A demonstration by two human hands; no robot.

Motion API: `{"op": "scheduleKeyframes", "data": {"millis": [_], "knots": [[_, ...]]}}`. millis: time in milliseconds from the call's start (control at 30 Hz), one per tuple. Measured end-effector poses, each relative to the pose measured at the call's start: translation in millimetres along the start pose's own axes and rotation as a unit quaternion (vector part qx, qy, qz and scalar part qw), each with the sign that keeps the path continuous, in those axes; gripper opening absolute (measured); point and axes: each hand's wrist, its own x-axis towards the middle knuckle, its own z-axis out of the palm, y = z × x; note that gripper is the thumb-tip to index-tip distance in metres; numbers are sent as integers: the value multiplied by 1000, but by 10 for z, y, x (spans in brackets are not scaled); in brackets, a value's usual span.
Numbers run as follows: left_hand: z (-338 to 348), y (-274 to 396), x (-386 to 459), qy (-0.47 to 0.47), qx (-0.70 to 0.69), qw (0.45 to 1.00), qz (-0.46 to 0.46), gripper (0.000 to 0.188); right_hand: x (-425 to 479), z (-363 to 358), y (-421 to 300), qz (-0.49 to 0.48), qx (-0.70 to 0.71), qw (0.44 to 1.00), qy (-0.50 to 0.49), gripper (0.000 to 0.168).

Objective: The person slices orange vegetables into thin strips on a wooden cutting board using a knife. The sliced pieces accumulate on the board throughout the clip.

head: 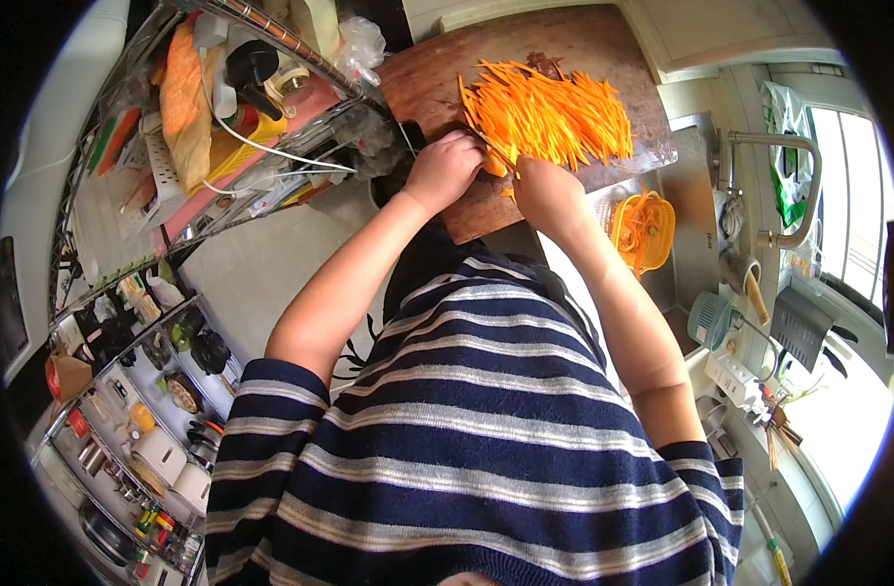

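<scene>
A wooden cutting board (425, 84) lies before me with a wide heap of orange carrot strips (549, 113) on it. At the heap's near edge, my left hand (447, 167) presses with bent fingers on a carrot piece (495, 164). My right hand (549, 192) is closed around the handle of a kitchen knife (489, 142), and the handle is hidden inside the fist. The thin dark blade runs between the carrot piece and the heap, its tip side towards my left hand. A small carrot scrap lies on the board close to my right hand.
Right of the board is a metal sink (685, 212) with a curved faucet (813, 198). A yellow plastic basket (644, 233) there holds carrot peelings. A loaded wire shelf (271, 146) stands close on the left. More stocked shelving (161, 410) is at lower left.
</scene>
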Motion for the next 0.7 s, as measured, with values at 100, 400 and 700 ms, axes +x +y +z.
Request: {"op": "scheduleKeyframes", "data": {"millis": [100, 400, 700], "knots": [[44, -18, -6, 11, -3, 1000, 7, 11, -4, -31, -68, 3, -26, 1000, -2, 22], [35, -51, 20, 0, 2, 1000, 22, 11, 217, 415, 13, 19, 42, 993, 105, 17], [36, -83, 19, -32, 25, 999, 16, 7, 171, 564, 29, 12, -11, 989, 145, 17]]}}
